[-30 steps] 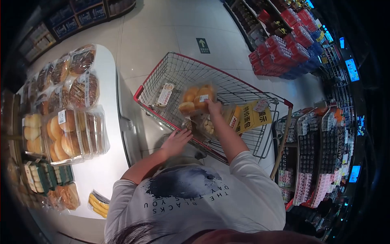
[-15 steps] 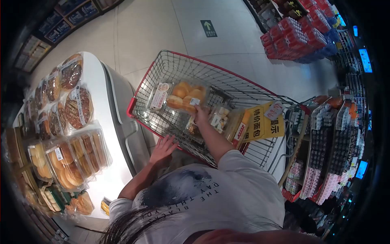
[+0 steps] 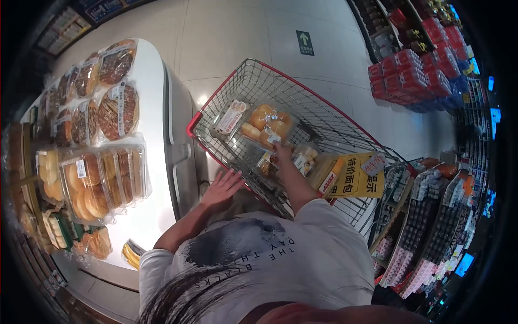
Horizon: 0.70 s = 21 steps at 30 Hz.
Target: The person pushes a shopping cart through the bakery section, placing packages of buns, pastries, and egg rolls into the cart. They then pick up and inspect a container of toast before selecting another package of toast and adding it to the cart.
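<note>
A clear plastic pack of round golden bread rolls (image 3: 267, 124) lies tilted inside the wire shopping cart (image 3: 315, 96). My right hand (image 3: 280, 155) grips the pack's near edge by its white label; the fingertips are partly hidden. My left hand (image 3: 222, 189) is open with fingers spread, at the cart's near side rim. Beside the rolls, at the cart's far left end, is a clear box with a printed label (image 3: 232, 117). Around my right wrist sit another clear food box (image 3: 306, 160) and a dark-filled pack (image 3: 265, 163). A yellow sign with Chinese writing (image 3: 353, 175) stands at the cart's right.
To the left, a white display counter (image 3: 156, 216) holds bagged dark loaves (image 3: 118, 110) and boxed rolls (image 3: 86, 189). Red drink packs (image 3: 410, 75) are stacked at the upper right. Shelves of small bottles (image 3: 426, 216) line the right. A green exit sign (image 3: 304, 42) marks the floor.
The whole scene has shifted right in view as my head turned. My right hand still holds the pack of rolls in the cart, and my left hand stays spread at the rim.
</note>
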Available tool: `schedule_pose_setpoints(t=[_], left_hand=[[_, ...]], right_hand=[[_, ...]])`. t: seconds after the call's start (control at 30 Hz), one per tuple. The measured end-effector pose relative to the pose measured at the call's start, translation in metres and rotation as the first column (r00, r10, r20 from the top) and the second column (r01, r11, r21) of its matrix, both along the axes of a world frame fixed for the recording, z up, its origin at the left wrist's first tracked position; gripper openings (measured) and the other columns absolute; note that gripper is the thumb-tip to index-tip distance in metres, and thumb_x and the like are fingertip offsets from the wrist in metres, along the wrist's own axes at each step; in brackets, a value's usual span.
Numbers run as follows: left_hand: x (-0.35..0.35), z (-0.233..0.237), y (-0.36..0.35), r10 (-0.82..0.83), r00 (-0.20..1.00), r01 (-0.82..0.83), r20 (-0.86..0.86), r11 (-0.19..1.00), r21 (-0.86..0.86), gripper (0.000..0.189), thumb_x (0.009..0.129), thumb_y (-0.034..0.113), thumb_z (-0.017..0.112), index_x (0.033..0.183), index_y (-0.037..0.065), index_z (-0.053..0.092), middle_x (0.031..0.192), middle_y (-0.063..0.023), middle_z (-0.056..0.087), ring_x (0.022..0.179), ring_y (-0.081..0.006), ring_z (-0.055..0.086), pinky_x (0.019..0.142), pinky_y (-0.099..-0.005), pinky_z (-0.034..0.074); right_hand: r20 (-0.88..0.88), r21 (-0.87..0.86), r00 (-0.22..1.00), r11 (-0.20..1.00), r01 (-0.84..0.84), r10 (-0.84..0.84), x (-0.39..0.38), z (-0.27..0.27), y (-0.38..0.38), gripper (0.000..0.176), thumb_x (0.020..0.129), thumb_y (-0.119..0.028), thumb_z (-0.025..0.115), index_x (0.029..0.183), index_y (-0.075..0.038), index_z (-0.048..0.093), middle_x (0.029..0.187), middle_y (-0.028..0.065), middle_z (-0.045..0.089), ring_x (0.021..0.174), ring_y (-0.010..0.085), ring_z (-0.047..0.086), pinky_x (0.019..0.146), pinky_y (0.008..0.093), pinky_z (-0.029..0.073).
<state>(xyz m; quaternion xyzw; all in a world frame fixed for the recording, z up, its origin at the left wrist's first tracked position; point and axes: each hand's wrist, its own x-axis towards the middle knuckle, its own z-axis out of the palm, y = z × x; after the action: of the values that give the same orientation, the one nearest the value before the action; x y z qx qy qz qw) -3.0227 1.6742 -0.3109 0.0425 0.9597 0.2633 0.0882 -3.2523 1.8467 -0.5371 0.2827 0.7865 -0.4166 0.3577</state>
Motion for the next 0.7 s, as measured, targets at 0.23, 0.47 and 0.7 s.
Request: schedule_pose_setpoints(t=[0.23, 0.47, 0.7], left_hand=[[0.076, 0.079, -0.057, 0.518, 0.803, -0.517, -0.295, 0.851, 0.087, 0.056, 0.066, 0.013, 0.059, 0.117, 0.000, 0.041, 0.127, -0.0183, 0.038, 0.117, -0.0372, 0.036, 0.097, -0.0469, 0.029], [0.188, 0.156, -0.107, 0.713, -0.124, -0.988, -0.690, -0.025, 0.152, 0.071, 0.069, 0.017, 0.067, 0.124, -0.003, 0.027, 0.126, -0.0214, 0.031, 0.116, -0.0339, 0.031, 0.097, -0.0436, 0.024], [0.244, 0.129, -0.186, 0.838, -0.328, -0.411, 0.437, -0.543, 0.732, 0.076, 0.077, 0.052, 0.055, 0.122, -0.005, 0.035, 0.121, -0.0170, 0.041, 0.106, -0.0240, 0.043, 0.083, -0.0369, 0.039]], right_hand=[[-0.345, 0.244, 0.893, 0.947, -0.211, 0.288, -0.006, 0.049, -0.012, 0.054, 0.064, -0.024, 0.066, 0.098, 0.014, 0.049, 0.090, 0.0223, 0.059, 0.080, 0.0266, 0.060, 0.071, 0.0356, 0.046], [-0.684, 0.201, 0.650, 0.943, -0.267, 0.330, -0.015, 0.172, -0.085, 0.044, 0.065, -0.018, 0.062, 0.099, 0.007, 0.049, 0.092, 0.0177, 0.056, 0.083, 0.0305, 0.054, 0.080, 0.0350, 0.042], [-0.843, -0.232, 0.523, 0.793, -0.564, 0.125, 0.058, 0.304, -0.191, 0.028, 0.073, -0.007, 0.061, 0.098, 0.003, 0.051, 0.088, 0.0075, 0.054, 0.078, 0.0139, 0.052, 0.072, 0.0259, 0.043]])
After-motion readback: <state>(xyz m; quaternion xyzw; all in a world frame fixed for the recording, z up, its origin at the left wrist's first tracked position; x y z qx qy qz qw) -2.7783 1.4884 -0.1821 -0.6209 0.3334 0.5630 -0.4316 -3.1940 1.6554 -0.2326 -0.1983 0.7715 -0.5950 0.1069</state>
